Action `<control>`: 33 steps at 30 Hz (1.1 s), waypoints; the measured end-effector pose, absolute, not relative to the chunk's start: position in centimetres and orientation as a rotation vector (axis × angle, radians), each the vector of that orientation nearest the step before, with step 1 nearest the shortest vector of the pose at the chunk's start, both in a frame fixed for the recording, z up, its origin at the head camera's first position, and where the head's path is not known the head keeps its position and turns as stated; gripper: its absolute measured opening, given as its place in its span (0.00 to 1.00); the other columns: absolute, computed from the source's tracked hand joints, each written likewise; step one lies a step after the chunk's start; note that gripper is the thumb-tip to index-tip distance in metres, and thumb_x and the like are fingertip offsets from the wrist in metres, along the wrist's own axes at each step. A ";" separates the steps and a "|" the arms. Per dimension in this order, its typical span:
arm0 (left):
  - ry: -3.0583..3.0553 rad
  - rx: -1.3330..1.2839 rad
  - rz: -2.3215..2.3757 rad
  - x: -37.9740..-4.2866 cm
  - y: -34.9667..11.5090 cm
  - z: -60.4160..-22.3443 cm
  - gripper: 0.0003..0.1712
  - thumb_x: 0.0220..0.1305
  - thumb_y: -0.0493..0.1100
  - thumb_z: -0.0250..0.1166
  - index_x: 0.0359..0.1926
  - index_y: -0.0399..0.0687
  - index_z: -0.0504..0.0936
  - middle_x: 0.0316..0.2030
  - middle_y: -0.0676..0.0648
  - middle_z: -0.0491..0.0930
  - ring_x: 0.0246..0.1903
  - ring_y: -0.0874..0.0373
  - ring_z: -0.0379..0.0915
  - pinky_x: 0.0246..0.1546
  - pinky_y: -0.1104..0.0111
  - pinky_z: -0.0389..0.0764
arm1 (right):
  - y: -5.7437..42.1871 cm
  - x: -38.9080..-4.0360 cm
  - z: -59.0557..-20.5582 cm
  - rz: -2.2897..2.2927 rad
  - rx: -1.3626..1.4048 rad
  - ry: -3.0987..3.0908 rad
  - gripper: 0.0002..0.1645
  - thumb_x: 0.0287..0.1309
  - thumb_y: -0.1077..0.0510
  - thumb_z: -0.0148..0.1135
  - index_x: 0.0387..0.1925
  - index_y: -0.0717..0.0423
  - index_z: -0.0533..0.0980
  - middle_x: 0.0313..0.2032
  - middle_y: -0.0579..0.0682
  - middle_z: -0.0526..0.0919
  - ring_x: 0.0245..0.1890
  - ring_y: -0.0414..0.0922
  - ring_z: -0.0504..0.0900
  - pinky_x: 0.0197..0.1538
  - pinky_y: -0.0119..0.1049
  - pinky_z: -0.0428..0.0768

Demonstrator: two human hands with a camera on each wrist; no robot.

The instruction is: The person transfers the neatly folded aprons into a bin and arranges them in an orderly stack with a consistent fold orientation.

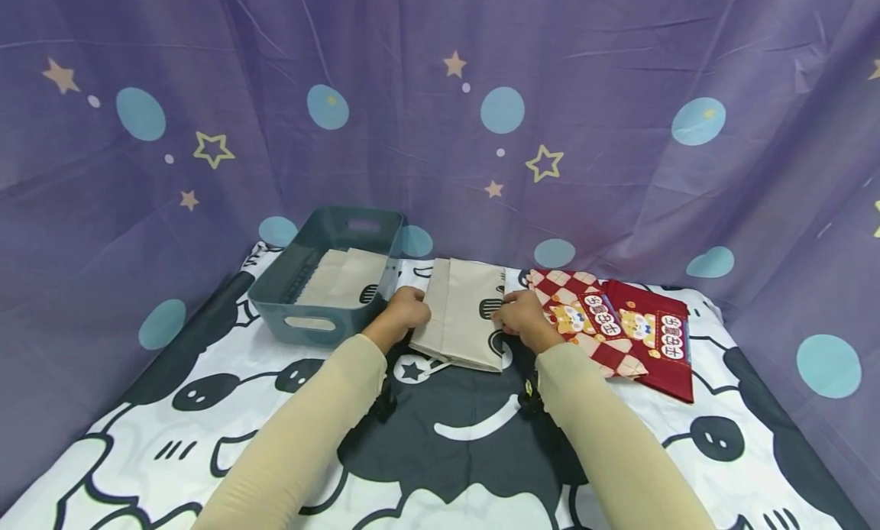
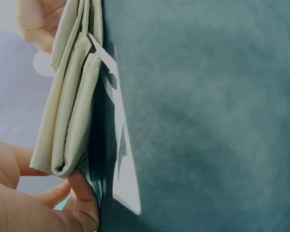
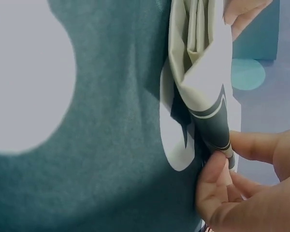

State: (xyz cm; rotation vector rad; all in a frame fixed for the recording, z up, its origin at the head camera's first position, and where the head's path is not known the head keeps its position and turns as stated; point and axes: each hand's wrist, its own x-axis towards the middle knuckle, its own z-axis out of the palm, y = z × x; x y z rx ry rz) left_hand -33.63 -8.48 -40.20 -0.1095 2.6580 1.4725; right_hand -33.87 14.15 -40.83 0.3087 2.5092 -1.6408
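Observation:
A folded beige cloth (image 1: 459, 308) with a black print lies on the table in front of me, its layers stacked into a thick packet. My left hand (image 1: 409, 310) pinches its left edge between thumb and fingers. At the opposite edge, my right hand (image 1: 524, 318) pinches the printed side. Seen from the left wrist, the layered folds (image 2: 70, 111) stand above the left hand (image 2: 53, 198). In the right wrist view, the right thumb and fingers (image 3: 215, 166) grip a dark-printed corner. What the cloth is when unfolded cannot be told.
Left of the cloth stands a teal plastic basket (image 1: 275, 305) holding folded beige cloths (image 1: 344, 278). To the right lie a red checked folded cloth (image 1: 560, 286) and a plain red one (image 1: 677, 377), partly overlapping. A cartoon-print cover (image 1: 474, 476) spreads over the table; a purple curtain (image 1: 440, 171) hangs behind.

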 end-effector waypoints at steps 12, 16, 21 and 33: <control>2.561 -0.160 1.623 -33.5 -8.4 -40.2 0.33 0.58 0.24 0.53 0.67 0.33 0.71 0.62 0.30 0.70 0.53 0.43 0.68 0.53 0.56 0.75 | 14.3 -34.2 -41.4 -1.750 0.294 2.501 0.33 0.52 0.72 0.64 0.63 0.66 0.74 0.39 0.57 0.75 0.20 0.41 0.72 0.23 0.29 0.73; 2.566 -0.160 1.650 -33.4 -8.3 -40.2 0.35 0.55 0.22 0.52 0.67 0.34 0.72 0.60 0.31 0.70 0.50 0.44 0.65 0.48 0.59 0.72 | 14.4 -34.1 -41.5 -1.807 0.260 2.490 0.32 0.52 0.73 0.62 0.62 0.67 0.74 0.34 0.55 0.75 0.20 0.40 0.71 0.22 0.29 0.72; 2.560 -0.143 1.688 -33.5 -8.2 -40.2 0.36 0.53 0.22 0.51 0.66 0.33 0.72 0.59 0.32 0.70 0.48 0.45 0.65 0.47 0.61 0.71 | 14.5 -34.0 -41.3 -1.857 0.204 2.529 0.31 0.51 0.73 0.61 0.61 0.67 0.75 0.34 0.54 0.76 0.24 0.42 0.73 0.23 0.29 0.74; 2.522 -0.108 1.800 -33.7 -7.9 -39.8 0.34 0.55 0.22 0.51 0.66 0.33 0.72 0.50 0.34 0.76 0.41 0.50 0.70 0.38 0.66 0.72 | 15.1 -34.6 -40.8 -1.981 0.126 2.509 0.32 0.50 0.76 0.60 0.60 0.69 0.76 0.33 0.52 0.76 0.21 0.38 0.72 0.20 0.27 0.72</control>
